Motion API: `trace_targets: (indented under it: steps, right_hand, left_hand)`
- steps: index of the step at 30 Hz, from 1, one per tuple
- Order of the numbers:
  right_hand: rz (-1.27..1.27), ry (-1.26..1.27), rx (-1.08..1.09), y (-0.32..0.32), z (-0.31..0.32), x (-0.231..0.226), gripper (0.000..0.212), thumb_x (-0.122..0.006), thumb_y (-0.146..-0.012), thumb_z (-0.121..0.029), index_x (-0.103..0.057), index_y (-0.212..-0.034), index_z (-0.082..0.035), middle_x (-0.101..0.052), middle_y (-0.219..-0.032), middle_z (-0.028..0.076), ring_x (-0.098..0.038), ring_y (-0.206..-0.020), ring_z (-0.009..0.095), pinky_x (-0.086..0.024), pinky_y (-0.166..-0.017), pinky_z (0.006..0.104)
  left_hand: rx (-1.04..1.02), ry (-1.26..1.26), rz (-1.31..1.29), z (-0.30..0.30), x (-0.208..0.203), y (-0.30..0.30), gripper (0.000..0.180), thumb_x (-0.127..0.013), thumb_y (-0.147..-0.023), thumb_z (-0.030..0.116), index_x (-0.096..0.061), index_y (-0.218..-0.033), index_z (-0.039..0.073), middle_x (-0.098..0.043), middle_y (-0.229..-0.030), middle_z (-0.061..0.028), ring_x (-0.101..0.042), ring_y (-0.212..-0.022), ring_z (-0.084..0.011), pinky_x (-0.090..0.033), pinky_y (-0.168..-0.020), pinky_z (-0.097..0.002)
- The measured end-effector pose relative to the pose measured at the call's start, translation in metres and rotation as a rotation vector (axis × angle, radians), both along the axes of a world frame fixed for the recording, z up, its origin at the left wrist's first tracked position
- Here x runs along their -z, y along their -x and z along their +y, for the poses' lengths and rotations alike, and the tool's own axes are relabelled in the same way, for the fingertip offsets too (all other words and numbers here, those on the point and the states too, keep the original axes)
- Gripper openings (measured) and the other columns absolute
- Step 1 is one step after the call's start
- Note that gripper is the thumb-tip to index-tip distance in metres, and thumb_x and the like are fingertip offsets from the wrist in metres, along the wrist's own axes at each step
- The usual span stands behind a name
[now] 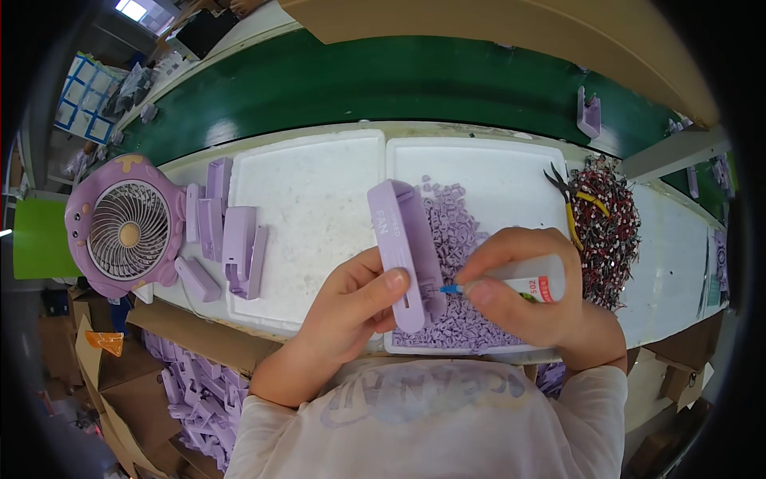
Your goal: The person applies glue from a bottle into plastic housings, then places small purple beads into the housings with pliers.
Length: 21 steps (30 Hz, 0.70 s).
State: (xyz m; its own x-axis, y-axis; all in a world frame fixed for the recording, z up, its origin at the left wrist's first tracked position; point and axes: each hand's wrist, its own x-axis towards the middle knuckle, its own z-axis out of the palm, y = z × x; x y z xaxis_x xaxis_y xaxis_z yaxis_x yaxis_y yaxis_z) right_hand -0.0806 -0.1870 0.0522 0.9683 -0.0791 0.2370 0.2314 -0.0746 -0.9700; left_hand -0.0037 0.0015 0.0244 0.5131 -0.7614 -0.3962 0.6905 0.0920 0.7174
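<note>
Purple housing (405, 251), white foam trays (307, 215), green conveyor (383, 84)

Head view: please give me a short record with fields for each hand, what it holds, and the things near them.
left hand: left hand holds a purple plastic housing, tilted, above the tray
right hand: right hand holds a small glue bottle; its blue nozzle touches the housing
under the hands: white foam tray with a heap of small purple parts
left side: purple desk fan, more purple housings
right side: pliers on a wire pile
behind: green conveyor belt
</note>
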Motion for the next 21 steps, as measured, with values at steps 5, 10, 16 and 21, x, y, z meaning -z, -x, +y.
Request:
trace_targets:
  steps: [5, 10, 16, 21]
  right_hand:
    - [-0.022, 0.013, 0.012, -0.0006, 0.0010, 0.0012, 0.010, -0.069, -0.074, -0.005, -0.061, -0.077, -0.001, -0.060, -0.063, 0.005, -0.055, -0.053, 0.008, -0.040, -0.046, 0.0213]
    - [-0.035, 0.030, 0.019, 0.0000, 0.0016, 0.0038, 0.010, -0.070, -0.074, -0.006, -0.061, -0.077, -0.001, -0.060, -0.062, 0.005, -0.055, -0.052, 0.008, -0.040, -0.045, 0.0214]
    - [-0.019, 0.000, 0.022, 0.0001, 0.0022, 0.0035, 0.010, -0.070, -0.074, -0.006, -0.061, -0.076, 0.000, -0.060, -0.062, 0.005, -0.055, -0.052, 0.008, -0.040, -0.045, 0.0216]
    - [-0.030, 0.000, 0.010, 0.0006, 0.0024, 0.0034, 0.010, -0.070, -0.074, -0.006, -0.062, -0.076, -0.001, -0.060, -0.062, 0.005, -0.055, -0.052, 0.008, -0.041, -0.045, 0.0213]
  left_hand:
    - [-0.007, 0.016, -0.028, -0.0003, -0.0031, 0.0009, 0.038, -0.060, -0.085, 0.029, -0.053, -0.110, 0.001, -0.061, -0.087, -0.0051, -0.048, -0.063, -0.0027, -0.032, -0.048, -0.0153]
    - [0.011, 0.005, -0.042, -0.0001, -0.0043, 0.0012, 0.039, -0.059, -0.085, 0.029, -0.052, -0.112, 0.001, -0.062, -0.089, -0.0047, -0.049, -0.064, -0.0023, -0.032, -0.049, -0.0152]
    - [0.006, 0.002, -0.055, 0.0000, -0.0048, 0.0019, 0.040, -0.059, -0.085, 0.029, -0.052, -0.113, 0.001, -0.062, -0.090, -0.0042, -0.049, -0.065, -0.0022, -0.032, -0.049, -0.0153]
    - [0.003, 0.007, -0.066, 0.0000, -0.0042, 0.0017, 0.040, -0.059, -0.085, 0.030, -0.052, -0.113, 0.001, -0.062, -0.091, -0.0041, -0.048, -0.065, -0.0023, -0.032, -0.049, -0.0154]
